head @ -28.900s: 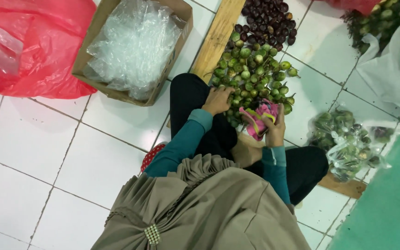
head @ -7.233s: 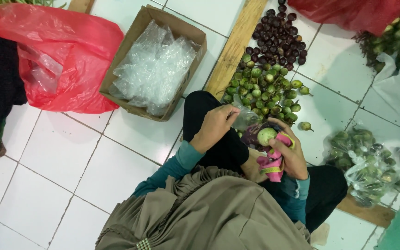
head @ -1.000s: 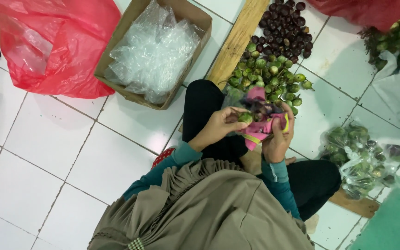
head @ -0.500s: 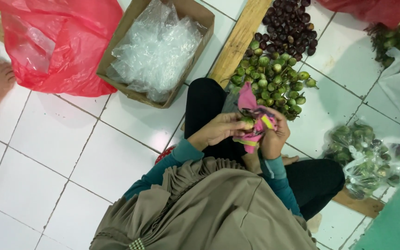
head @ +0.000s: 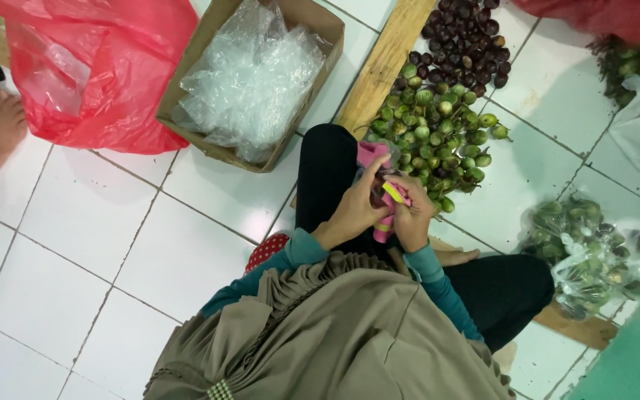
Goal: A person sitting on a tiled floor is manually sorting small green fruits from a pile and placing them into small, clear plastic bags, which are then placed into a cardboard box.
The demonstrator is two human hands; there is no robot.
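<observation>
We hold the pink packet between both hands, low over our lap. Our left hand wraps its near side, fingers curled and the thumb pressed up against the pink top edge; our right hand closes on the other side, pinching the part with the yellow strip. The packet's long axis runs from our knees up toward the heap of small green fruits, which lies just beyond the fingertips, straight ahead and slightly to the right. Either hand could get there, the right one being a little nearer. Past the green heap sit the dark purple fruits. A wooden plank bounds the heap on the left; the cardboard box of clear bags lies further left. Bare white tile stays open to the right, before the bag of greens.
</observation>
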